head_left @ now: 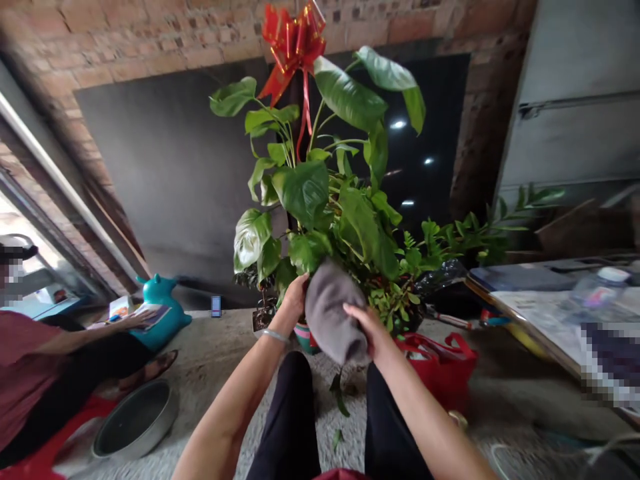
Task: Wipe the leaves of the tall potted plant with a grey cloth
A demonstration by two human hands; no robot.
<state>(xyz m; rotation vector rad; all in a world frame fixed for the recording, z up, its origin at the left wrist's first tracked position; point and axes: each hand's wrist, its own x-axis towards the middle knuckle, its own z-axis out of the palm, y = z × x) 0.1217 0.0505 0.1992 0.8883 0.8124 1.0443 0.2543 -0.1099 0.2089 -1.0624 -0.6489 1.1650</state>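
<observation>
A grey cloth [330, 313] hangs bunched in front of a tall potted plant with large green leaves [303, 190]. My right hand [367, 327] grips the cloth at its right side, thumb pressed on its face. At the cloth's left edge, my left hand [295, 299] is closed against the lower leaves. Its fingertips are hidden, and I cannot tell whether it pinches a leaf or the cloth. Below the hands, the striped pot [305, 339] shows partly. Fallen leaf pieces [340, 399] lie on the floor between my knees.
A red bow [295, 43] tops the plant. On the right are a red bag [443, 367] and a table [520, 283] with a bottle [600, 293]. To the left, a seated person [30, 373] is near a grey basin [135, 420] and a teal animal-shaped toy [161, 313].
</observation>
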